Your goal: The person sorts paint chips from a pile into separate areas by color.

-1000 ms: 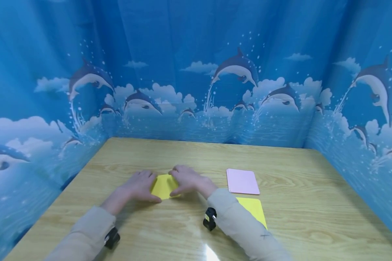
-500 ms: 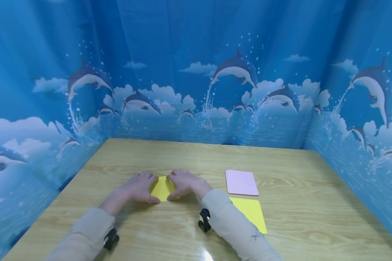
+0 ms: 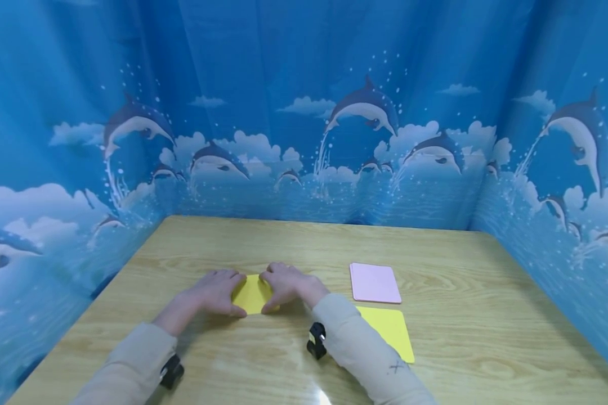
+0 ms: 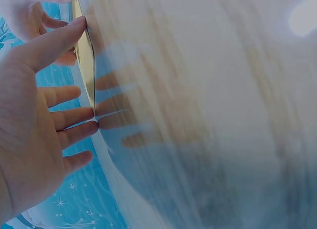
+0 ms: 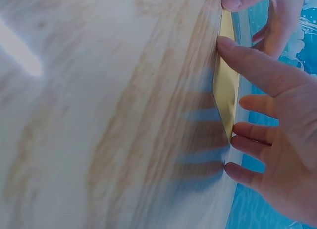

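A piece of yellow paper [image 3: 251, 295] lies on the wooden table between the two hands, its outer parts hidden under them. The left hand [image 3: 217, 292] is at its left side, thumb at the near edge and fingers spread toward the far edge. At the right side, the right hand [image 3: 286, 286] touches the paper in a mirrored pose. In the left wrist view, the left thumb [image 4: 64, 33] rests on the edge of the paper [image 4: 85, 56], the fingers extended. The right wrist view shows the right thumb [image 5: 237, 53] pressing by the paper's edge [image 5: 226, 85], fingertips down at the tabletop.
A stack of pink square paper [image 3: 375, 283] lies right of the hands. Nearer, a yellow square sheet [image 3: 389, 329] is partly covered by the right sleeve [image 3: 354, 337]. The blue dolphin curtain [image 3: 294, 112] encloses the table [image 3: 466, 304] at back and sides.
The right hand and forearm have shifted slightly left, narrowing the gap between the hands and uncovering more of the yellow square sheet. The left hand has hardly moved.
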A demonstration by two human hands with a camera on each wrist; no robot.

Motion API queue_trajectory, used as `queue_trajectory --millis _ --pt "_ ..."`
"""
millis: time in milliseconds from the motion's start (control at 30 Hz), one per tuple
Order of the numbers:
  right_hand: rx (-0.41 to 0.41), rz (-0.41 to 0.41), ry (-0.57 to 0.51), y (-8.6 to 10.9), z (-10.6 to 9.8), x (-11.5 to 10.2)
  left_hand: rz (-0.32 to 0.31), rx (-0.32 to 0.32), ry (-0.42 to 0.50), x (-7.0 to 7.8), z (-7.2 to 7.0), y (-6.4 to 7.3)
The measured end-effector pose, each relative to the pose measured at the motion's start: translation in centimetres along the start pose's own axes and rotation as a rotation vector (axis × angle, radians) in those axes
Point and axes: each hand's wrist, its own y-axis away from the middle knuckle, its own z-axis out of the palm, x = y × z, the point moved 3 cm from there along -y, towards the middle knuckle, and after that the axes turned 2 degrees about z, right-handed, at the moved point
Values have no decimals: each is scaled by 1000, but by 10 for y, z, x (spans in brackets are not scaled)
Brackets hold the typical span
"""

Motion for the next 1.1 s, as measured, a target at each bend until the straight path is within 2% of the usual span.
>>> queue_trajectory --millis 300,433,667,1100 --pt "-31 28 -22 0 2 -1 44 0 11 2 4 -1" --pt "-29 45 -23 0 1 -1 45 -3 33 3 4 -1" --pt "-26 73 -37 1 -1 0 59 1 15 3 2 -1" --pt "-9 29 24 -2 -2 -4 54 0 10 1 1 -1"
